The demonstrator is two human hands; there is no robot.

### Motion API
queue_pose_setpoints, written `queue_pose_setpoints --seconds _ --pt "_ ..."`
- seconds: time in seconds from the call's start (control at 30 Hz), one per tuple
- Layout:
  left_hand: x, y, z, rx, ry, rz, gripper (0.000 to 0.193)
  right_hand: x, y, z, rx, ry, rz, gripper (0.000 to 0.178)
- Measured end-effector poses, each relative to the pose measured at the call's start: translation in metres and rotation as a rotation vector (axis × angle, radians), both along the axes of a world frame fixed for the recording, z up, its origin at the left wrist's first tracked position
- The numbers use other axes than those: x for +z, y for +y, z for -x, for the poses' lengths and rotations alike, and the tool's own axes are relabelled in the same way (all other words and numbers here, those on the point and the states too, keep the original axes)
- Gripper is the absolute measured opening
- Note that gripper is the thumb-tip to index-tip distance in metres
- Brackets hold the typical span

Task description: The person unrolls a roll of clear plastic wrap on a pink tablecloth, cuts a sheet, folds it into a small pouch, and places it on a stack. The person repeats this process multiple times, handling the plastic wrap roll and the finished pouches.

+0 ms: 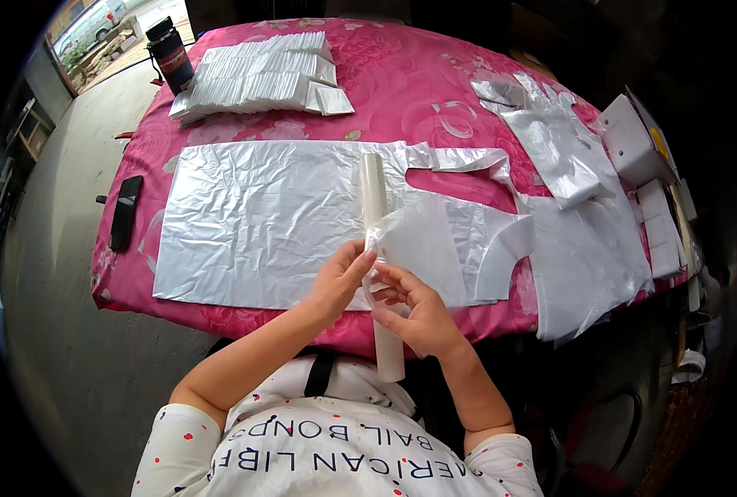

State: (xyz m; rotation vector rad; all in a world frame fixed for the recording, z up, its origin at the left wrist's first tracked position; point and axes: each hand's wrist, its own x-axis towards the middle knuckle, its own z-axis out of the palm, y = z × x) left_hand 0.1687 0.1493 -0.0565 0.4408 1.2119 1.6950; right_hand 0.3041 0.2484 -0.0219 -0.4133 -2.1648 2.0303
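A long, pale roll of clear plastic film point(372, 182) lies across a flat white plastic sheet point(244, 219), its near end reaching past the table edge toward me. My left hand point(339, 280) is closed at the middle of the roll, thumb and fingers pinching film there. Just to its right, my right hand point(416, 315) has its fingers curled around a thin, twisted bit of the film. A loose translucent flap point(418, 244) spreads from the roll to the right. Strap-like cut-outs shape the sheet's right end.
A pink floral cloth point(401, 91) covers the table. Folded white plastic packets point(260, 74) are stacked at the far left beside a dark bottle point(169, 56). A black phone point(125, 214) lies at the left edge. More plastic sheets point(588, 248) and white boxes point(633, 141) sit right.
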Motion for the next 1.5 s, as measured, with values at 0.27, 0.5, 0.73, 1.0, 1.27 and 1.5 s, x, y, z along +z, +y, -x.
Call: queue_pose_setpoints --seconds 0.27,0.5,0.73,1.0,1.27,1.5 --pt "-0.01 -0.055 0.056 -0.135 0.439 0.47 0.041 -0.017 -0.053 0.027 0.427 0.041 -0.289 0.062" --pt "0.007 -0.074 0.081 -0.164 0.144 0.567 0.032 0.002 -0.04 0.033 0.203 -0.045 -0.114 0.035" --pt "0.003 -0.067 0.074 -0.159 0.392 0.579 0.035 0.002 -0.039 0.037 -0.142 0.07 -0.609 0.04" --pt "0.012 -0.064 0.061 -0.266 0.322 0.545 0.032 0.001 -0.047 0.036 0.193 -0.103 -0.509 0.044" --pt "-0.004 -0.075 0.071 -0.224 0.222 0.44 0.022 -0.002 -0.049 0.044 0.162 0.068 -0.445 0.034" --pt "0.002 -0.064 0.066 -0.288 0.183 0.234 0.023 0.009 -0.051 0.051 -0.083 -0.015 -0.356 0.023"
